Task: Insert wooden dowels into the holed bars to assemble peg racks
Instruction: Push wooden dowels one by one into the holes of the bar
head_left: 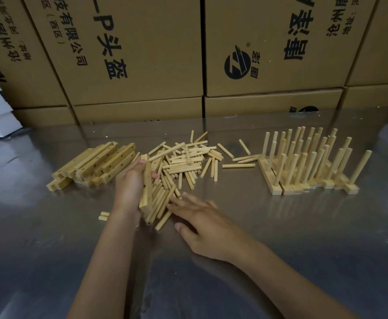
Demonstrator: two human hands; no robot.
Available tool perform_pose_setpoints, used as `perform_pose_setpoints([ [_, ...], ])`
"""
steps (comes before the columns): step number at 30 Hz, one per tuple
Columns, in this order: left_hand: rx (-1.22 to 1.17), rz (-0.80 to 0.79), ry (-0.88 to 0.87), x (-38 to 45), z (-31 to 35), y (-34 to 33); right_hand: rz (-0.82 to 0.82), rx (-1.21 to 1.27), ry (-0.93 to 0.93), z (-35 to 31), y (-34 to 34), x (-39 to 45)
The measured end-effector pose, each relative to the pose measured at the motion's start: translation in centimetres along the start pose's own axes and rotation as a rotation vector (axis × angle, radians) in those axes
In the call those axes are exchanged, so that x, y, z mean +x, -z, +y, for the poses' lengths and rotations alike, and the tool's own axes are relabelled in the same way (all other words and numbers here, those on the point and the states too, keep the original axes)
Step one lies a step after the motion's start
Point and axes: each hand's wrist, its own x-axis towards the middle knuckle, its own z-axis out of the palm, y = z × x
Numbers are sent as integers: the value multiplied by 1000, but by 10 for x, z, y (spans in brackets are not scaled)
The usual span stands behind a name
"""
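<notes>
The left hand (129, 183) is gripping a bar (147, 180) upright while the right hand (202, 223), fingers spread and empty, is reaching for near dowels (163, 199); pinching one comes next.

Dim, warm indoor light. The metal counter (280, 238) shows soft, dull reflections of the boxes (142, 54) along its far edge and of the racks (308, 166) at right. Near corners darken. Wide-angle distortion tilts the boxes outward at left and right. Fingers (177, 203) are slightly motion-blurred.
</notes>
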Motion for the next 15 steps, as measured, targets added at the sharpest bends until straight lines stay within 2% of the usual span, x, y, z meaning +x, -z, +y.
perform_pose_setpoints([
  [3, -33, -14, 14, 3, -2, 0, 100, -94, 14, 3, 10, 3],
  [8, -33, -28, 53, 1, -2, -3, 119, -91, 2, 5, 18, 0],
  [11, -10, -75, 72, -5, 0, -8, 170, 127, -122, 8, 30, -2],
  [13, 15, -116, 73, -11, -1, -14, 272, 299, -173, 8, 37, -1],
  [15, 23, -185, 91, -17, -2, -22, 397, 326, -172, 5, 41, 0],
])
